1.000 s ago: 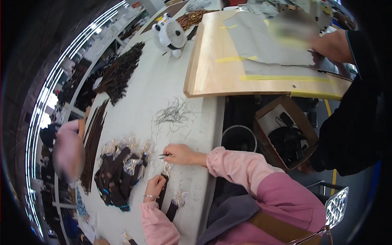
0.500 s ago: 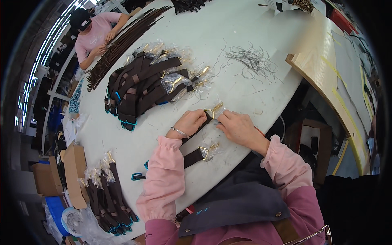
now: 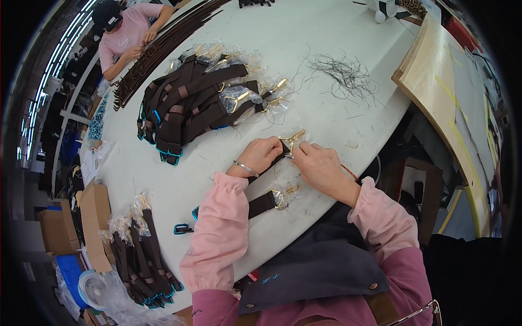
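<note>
My left hand [image 3: 262, 154] is closed around a dark brown strap [image 3: 278, 157] near its gold clasp [image 3: 293, 136], which is wrapped in clear plastic. My right hand [image 3: 322, 167] is closed in a pinch beside the strap end. A silver tip [image 3: 289, 156] shows at its fingertips and an orange-red end sticks out behind it; this looks like one slim tool, its kind hidden by the hand. Just below lies another brown strap [image 3: 262, 205] with a plastic-wrapped gold clasp, partly under my left sleeve. Blue-edged strap ends [image 3: 182, 229] show left of that sleeve.
A large heap of brown straps [image 3: 185, 108] lies beyond my hands, a smaller bundle [image 3: 142, 261] at the lower left. Loose dark threads [image 3: 345, 76] are at the far right. A wooden board [image 3: 429, 70] borders the table [image 3: 337, 32]. A person [image 3: 128, 38] works at far left.
The view has shifted slightly. My right hand has turned a little, and its fingers sit lower along the strap, just below the clasp; the silver tip now shows more plainly.
</note>
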Demonstrator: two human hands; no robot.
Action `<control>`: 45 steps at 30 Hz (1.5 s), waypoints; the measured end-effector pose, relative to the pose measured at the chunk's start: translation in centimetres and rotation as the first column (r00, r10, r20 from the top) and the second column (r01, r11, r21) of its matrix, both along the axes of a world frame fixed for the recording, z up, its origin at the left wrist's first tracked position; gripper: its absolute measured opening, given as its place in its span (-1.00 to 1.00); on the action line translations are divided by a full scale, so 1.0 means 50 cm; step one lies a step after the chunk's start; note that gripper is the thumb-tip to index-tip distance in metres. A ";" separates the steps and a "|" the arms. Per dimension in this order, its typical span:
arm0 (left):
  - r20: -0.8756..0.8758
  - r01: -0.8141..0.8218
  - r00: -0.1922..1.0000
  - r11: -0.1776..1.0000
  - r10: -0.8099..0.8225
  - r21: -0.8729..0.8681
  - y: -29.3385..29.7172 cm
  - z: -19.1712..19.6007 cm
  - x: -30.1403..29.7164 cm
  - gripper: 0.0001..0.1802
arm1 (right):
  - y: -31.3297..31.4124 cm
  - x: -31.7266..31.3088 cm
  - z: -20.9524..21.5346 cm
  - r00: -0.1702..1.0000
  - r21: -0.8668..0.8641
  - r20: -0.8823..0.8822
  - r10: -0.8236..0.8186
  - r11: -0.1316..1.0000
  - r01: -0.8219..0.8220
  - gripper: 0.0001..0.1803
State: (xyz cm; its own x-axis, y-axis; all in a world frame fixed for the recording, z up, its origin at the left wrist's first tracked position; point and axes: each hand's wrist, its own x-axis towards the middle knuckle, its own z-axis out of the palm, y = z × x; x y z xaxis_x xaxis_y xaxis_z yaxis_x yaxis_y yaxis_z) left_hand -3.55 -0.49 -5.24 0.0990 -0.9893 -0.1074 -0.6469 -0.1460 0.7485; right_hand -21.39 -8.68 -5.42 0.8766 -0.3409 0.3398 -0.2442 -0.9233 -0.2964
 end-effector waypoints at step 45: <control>0.348 -0.194 0.893 0.941 0.286 -0.276 -0.049 0.146 0.044 -0.52 | -0.041 -0.004 0.047 0.999 0.242 0.016 -0.044 0.969 0.039 -0.69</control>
